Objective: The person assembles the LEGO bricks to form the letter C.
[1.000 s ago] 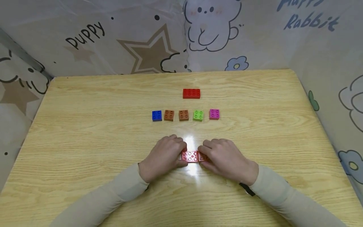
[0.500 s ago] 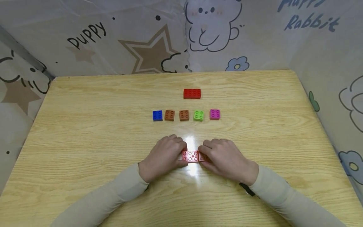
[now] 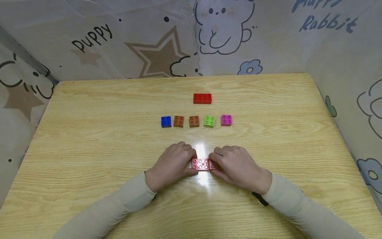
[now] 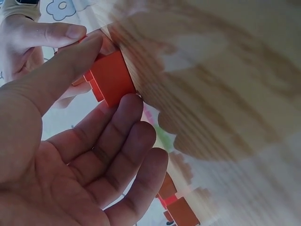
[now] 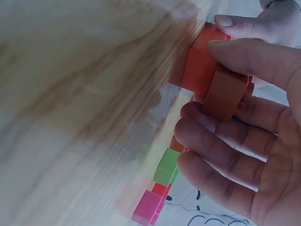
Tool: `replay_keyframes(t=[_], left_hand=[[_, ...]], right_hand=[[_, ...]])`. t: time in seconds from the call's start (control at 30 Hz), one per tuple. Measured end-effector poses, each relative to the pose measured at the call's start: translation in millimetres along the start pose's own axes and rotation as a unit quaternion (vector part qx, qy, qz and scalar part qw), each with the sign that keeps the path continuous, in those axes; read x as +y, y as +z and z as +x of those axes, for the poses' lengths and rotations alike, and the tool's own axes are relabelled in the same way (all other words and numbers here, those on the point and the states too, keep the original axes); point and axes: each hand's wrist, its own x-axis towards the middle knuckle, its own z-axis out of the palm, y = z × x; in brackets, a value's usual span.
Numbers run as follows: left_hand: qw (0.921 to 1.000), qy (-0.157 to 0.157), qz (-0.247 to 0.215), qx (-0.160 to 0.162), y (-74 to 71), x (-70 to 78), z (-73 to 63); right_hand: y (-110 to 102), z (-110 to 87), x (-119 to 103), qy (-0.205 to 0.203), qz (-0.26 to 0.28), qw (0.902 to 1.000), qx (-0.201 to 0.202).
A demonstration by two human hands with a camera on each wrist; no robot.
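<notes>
Near the table's front middle, a red studded toy brick (image 3: 200, 164) lies flat between both hands. The left hand (image 3: 174, 165) pinches its left end between thumb and index finger; the left wrist view shows the brick's plain end face (image 4: 115, 80), with the other fingers loosely curved beside it. The right hand (image 3: 235, 166) grips a small brown brick (image 5: 225, 94) between thumb and fingers. In the right wrist view this brown brick stands higher than the red one, at the level of its studs, over its right end and jutting past it. The right fingers partly cover the brown brick from above.
Beyond the hands, a row of small bricks runs across the wooden table (image 3: 98, 139): blue (image 3: 166, 121), two brown (image 3: 179, 121), light green (image 3: 209, 121) and pink (image 3: 226, 120). Another long red brick (image 3: 202, 98) lies farther back. Printed sheets (image 3: 280, 39) stand around the table's sides.
</notes>
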Motion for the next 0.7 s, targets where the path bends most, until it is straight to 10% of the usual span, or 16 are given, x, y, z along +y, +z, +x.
replay_keyframes(t=[0.4, 0.7], left_hand=[[0.9981, -0.019, -0.058, -0.011, -9.6, -8.2, -2.4], [0.9944, -0.049, -0.053, 0.077, -33.8, -37.3, 3.4]], right_hand=[[0, 0.0, 1, 0.004, 0.005, 1.0, -0.001], [0, -0.3, 0, 0.005, 0.01, 0.9999, -0.004]])
